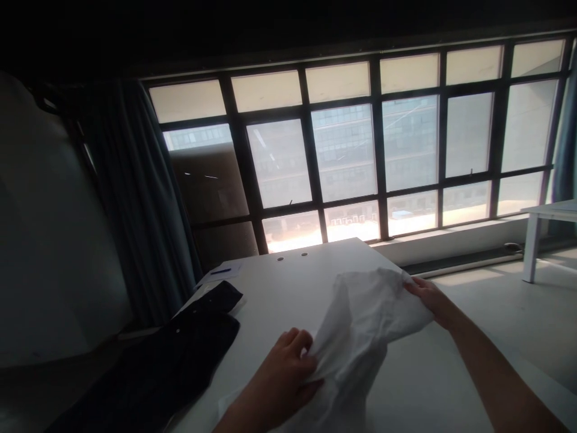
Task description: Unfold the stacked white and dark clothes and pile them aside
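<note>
Gripping a white cloth [360, 325] in both hands, you've got it lifted just above the white table [293, 282], right in front of you. Your left hand [282, 376] is closest to the camera, fingers curled tight and pinching a bunched fold at the cloth's lower edge; that closed grip keeps the loose fabric from sliding away. Your right hand [430, 300] reaches further out, fingers wrapped over the far right edge, thumb hidden behind the fabric, so how hard it clamps is hard to tell, but it clearly has hold. Between the two hands the cloth is pulled partly taut across the top while the middle sags and a tail droops down onto the tabletop, which looks like the natural result of holding it by two points only.

Off to your left, a dark garment [180, 355] lies flat and spread along the table's edge, small pale buttons showing, well apart from the white cloth. Beyond it, near the far left corner, sits a sheet of paper [220, 273] with a blue pen on it. Further back, a second white table [550, 216] stands at the right by the wall. Behind everything, a wide gridded window [351, 150] floods light in, with a dark curtain [139, 198] hanging at its left.
</note>
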A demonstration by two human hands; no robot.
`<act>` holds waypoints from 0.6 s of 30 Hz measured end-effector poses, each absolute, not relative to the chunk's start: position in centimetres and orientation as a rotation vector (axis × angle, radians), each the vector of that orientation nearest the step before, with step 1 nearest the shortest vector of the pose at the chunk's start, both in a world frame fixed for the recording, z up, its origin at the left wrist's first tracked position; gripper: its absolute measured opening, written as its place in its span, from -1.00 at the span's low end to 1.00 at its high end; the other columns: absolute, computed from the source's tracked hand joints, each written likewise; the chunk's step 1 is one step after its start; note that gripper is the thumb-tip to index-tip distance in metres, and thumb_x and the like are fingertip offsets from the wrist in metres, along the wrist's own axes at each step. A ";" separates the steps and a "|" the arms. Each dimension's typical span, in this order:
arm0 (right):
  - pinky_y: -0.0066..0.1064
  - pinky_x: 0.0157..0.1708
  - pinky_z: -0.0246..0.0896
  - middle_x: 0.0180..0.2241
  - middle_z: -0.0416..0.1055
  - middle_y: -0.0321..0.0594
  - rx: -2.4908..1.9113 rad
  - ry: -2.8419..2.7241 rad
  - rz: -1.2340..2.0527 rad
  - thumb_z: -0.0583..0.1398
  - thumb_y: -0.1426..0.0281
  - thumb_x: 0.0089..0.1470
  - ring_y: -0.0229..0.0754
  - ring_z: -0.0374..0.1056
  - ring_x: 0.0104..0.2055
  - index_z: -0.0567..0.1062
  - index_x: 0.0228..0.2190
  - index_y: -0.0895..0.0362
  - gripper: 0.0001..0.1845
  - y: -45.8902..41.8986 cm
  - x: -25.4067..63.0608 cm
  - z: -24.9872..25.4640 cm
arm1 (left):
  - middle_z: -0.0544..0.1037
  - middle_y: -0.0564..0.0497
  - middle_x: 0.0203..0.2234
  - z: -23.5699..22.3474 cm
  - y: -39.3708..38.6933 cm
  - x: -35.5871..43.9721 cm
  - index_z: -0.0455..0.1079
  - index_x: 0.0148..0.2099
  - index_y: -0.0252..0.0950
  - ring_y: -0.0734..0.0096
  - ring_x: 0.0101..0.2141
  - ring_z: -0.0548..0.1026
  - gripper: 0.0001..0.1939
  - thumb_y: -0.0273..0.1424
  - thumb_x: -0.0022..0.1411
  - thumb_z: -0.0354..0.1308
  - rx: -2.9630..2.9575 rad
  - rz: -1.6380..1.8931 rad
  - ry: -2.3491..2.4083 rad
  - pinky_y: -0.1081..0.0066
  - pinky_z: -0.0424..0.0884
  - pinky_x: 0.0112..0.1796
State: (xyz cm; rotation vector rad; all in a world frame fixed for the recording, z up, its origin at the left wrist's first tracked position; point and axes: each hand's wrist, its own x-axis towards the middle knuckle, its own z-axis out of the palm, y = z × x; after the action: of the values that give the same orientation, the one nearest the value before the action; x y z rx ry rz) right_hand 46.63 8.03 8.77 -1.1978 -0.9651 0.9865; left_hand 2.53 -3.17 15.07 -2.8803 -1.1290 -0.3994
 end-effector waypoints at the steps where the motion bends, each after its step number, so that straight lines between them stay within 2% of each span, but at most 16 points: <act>1: -0.24 -0.44 0.40 -0.43 0.56 -0.07 -1.183 -0.864 0.947 0.40 0.20 -0.19 0.02 0.49 -0.42 0.56 -0.29 0.16 -0.59 8.0 47.5 8.9 | 0.42 -0.03 -0.05 16.3 -3.9 1.4 0.44 -0.33 -0.22 0.22 -0.04 0.36 -0.87 -0.32 0.27 0.24 -2.879 -0.435 -1.149 0.24 0.33 0.02; 4: -0.29 -0.51 0.33 -0.51 0.48 -0.17 -1.109 -0.673 0.851 0.39 0.24 -0.25 -0.07 0.41 -0.51 0.50 -0.34 0.13 -0.62 8.0 49.1 9.8 | 0.44 -0.03 -0.04 18.7 -5.6 -2.2 0.43 -0.35 -0.23 0.30 -0.07 0.42 -0.89 -0.45 0.27 0.17 -2.952 -0.508 -1.301 0.38 0.38 -0.04; 6: -0.38 -0.54 0.28 -0.52 0.42 -0.28 -1.073 -0.642 0.744 0.39 0.21 -0.26 -0.17 0.35 -0.52 0.48 -0.32 0.10 -0.59 7.9 48.9 10.6 | 0.49 -0.04 -0.06 19.1 -6.1 -4.8 0.46 -0.30 -0.20 0.31 -0.13 0.47 -0.90 -0.39 0.29 0.14 -3.057 -0.645 -1.384 0.44 0.43 -0.12; 8: -0.47 -0.56 0.20 -0.52 0.37 -0.36 -1.047 -0.610 0.621 0.39 0.18 -0.25 -0.26 0.29 -0.52 0.47 -0.30 0.08 -0.56 7.6 48.0 11.7 | 0.53 -0.06 -0.06 19.1 -6.5 -7.4 0.49 -0.19 -0.17 0.24 -0.11 0.51 -0.87 -0.25 0.27 0.21 -3.022 -1.042 -1.463 0.44 0.48 -0.16; 10: -0.51 -0.57 0.14 -0.50 0.34 -0.39 -1.011 -0.599 0.511 0.39 0.16 -0.20 -0.31 0.24 -0.51 0.46 -0.30 0.08 -0.58 6.9 46.9 13.0 | 0.55 -0.06 -0.06 19.4 -6.9 -9.9 0.47 -0.11 -0.15 0.15 -0.09 0.53 -0.72 -0.15 0.19 0.31 -2.791 -1.504 -1.595 0.39 0.51 -0.16; 12: -0.51 -0.56 0.15 -0.50 0.33 -0.38 -0.969 -0.607 0.458 0.39 0.16 -0.15 -0.32 0.23 -0.51 0.46 -0.31 0.08 -0.61 6.1 46.3 14.1 | 0.57 -0.04 -0.14 20.3 -7.2 -11.5 0.44 -0.08 -0.15 0.18 -0.17 0.55 -0.64 -0.11 0.15 0.35 -2.601 -1.760 -1.766 0.40 0.52 -0.22; 15: -0.50 -0.56 0.16 -0.52 0.30 -0.39 -0.915 -0.578 0.483 0.39 0.22 -0.12 -0.32 0.23 -0.53 0.44 -0.31 0.06 -0.66 5.8 47.0 14.4 | 0.53 0.04 -0.29 21.5 -7.2 -11.4 0.37 0.00 -0.13 0.33 -0.35 0.51 -0.55 -0.05 0.16 0.34 -2.537 -1.887 -1.933 0.49 0.45 -0.39; 18: -0.45 -0.48 0.28 -0.46 0.34 -0.34 -0.851 -0.514 0.596 0.34 0.27 -0.10 -0.25 0.33 -0.45 0.42 -0.32 0.05 -0.71 7.1 48.5 12.7 | 0.48 0.08 -0.29 20.5 -6.4 -8.6 0.31 0.06 -0.11 0.41 -0.36 0.47 -0.54 -0.04 0.24 0.27 -2.651 -1.770 -1.985 0.54 0.38 -0.40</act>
State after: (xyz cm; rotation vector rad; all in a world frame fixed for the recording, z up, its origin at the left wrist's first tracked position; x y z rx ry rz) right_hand 48.51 7.07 12.71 -0.8508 -0.5141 0.5961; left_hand -8.60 -6.40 20.49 -2.6513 -1.9850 -1.7702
